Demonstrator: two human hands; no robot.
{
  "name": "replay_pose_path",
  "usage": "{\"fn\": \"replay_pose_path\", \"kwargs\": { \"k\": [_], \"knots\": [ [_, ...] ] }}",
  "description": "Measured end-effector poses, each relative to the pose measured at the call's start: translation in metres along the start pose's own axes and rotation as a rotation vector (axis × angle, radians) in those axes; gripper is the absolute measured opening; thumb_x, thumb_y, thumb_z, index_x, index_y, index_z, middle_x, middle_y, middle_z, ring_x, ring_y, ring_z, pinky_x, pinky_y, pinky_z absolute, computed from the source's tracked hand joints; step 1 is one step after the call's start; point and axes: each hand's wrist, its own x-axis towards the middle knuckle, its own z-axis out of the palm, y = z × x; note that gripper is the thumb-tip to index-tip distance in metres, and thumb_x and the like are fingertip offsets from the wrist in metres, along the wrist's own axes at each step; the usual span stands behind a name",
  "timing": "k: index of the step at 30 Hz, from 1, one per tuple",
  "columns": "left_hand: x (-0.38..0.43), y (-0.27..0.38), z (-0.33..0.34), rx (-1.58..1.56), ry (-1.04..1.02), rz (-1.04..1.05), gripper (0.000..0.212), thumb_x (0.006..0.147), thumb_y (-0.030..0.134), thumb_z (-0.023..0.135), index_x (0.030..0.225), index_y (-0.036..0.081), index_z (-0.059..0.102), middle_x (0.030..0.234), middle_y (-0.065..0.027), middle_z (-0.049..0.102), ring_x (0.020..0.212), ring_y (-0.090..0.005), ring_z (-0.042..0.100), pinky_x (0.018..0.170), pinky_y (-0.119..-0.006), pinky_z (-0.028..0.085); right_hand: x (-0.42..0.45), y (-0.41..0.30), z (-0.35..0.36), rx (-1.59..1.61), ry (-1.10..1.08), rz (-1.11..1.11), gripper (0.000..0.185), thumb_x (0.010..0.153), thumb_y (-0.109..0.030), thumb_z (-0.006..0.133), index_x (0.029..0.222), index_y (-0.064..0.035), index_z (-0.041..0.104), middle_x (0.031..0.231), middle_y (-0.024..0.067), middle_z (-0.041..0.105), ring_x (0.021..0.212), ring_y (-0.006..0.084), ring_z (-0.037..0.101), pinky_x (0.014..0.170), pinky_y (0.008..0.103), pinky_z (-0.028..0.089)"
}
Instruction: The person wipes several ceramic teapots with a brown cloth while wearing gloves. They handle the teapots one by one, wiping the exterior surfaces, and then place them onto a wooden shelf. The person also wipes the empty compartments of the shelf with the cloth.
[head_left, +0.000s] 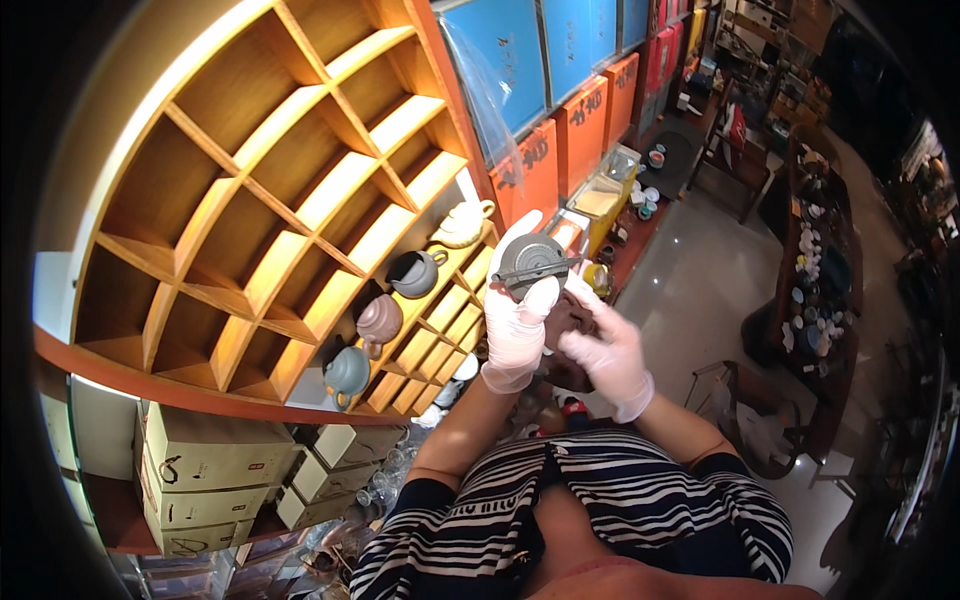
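Note:
My left hand, in a white glove, holds a small dark grey teapot with a patterned top and a bar-like handle across it. Close to the teapot's right side is my right hand, also gloved, with a dark brown cloth at its fingers; how firmly it grips the cloth is hidden. To the left, a row of teapots stands on a wooden ledge: a cream one, a dark grey one, a purplish-brown one and a blue-grey one.
A wooden compartment shelf rises at the left. Blue boxes and orange boxes line the wall ahead. Pale cartons are stacked at lower left. A long table with many cups is at the right, near a chair.

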Motion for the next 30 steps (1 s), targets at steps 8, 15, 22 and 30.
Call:
{"fn": "replay_pose_path", "kwargs": {
  "k": [8,15,22,30],
  "knots": [
    [-0.018,-0.01,-0.008,0.289,-0.262,-0.236,0.049,0.077,0.015,0.069,0.12,-0.002,0.052,0.114,-0.0093,0.061,0.103,-0.0189,0.06,0.091,-0.031,0.047,0.021,-0.08,-0.078,-0.073,0.0,-0.291,0.048,0.088,-0.03,0.06,0.122,0.0036,0.052,0.112,0.0152,0.062,0.089,0.0196,0.063,0.083,0.0299,0.049],
    [-0.022,-0.024,-0.007,1.17,-0.396,0.407,0.024,0.067,0.025,0.07,0.089,0.016,0.065,0.084,-0.0018,0.063,0.073,-0.0194,0.063,0.063,-0.031,0.051,0.053,-0.066,-0.041,-0.89,-0.372,-0.437,0.022,0.076,-0.008,0.066,0.097,-0.006,0.069,0.076,0.0095,0.06,0.067,0.0241,0.056,0.064,0.0316,0.046],
    [-0.015,0.012,-0.016,0.778,-0.343,-0.126,0.04,0.075,0.013,0.073,0.112,0.002,0.062,0.096,-0.0075,0.068,0.086,-0.0159,0.065,0.079,-0.031,0.051,0.09,-0.077,-0.063,-0.431,-0.214,-0.237,0.014,0.083,-0.008,0.059,0.093,-0.0036,0.067,0.08,0.007,0.064,0.071,0.0166,0.06,0.064,0.0294,0.048],
    [0.0,-0.003,-0.024,1.029,-0.455,0.079,0.029,0.067,0.011,0.074,0.093,-0.002,0.068,0.085,-0.0097,0.068,0.078,-0.0185,0.065,0.076,-0.03,0.051,0.099,-0.044,-0.061,-0.997,-0.237,-0.527,0.009,0.079,-0.009,0.06,0.085,-0.0052,0.066,0.077,0.0096,0.059,0.071,0.0253,0.058,0.063,0.0338,0.048]
  ]
}}
